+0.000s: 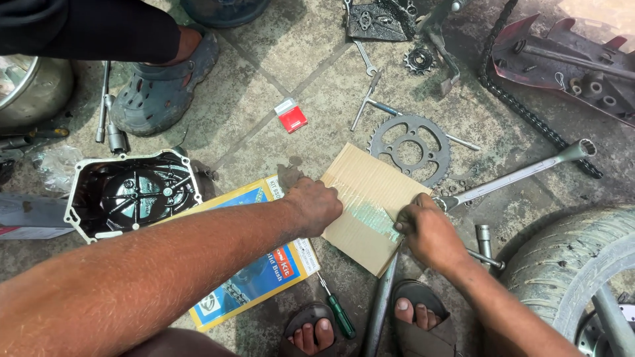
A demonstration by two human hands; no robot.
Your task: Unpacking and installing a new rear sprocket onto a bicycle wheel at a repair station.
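While both hands press a brown cardboard box point(370, 208) — left hand point(316, 205) flat, right hand point(426, 228) gripping its edge — blue-yellow package point(258, 277) beneath.

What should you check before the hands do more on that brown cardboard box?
1. Left hand pressing the cardboard box flat: ok.
2. Right hand at the taped seam: ok.
3. What the right hand holds: cannot tell.
4. Box lying flat on the ground, partly over the blue and yellow package: ok.
5. Sprocket touching the box's far edge: not ok.
6. Sandalled foot close under the box: not ok.
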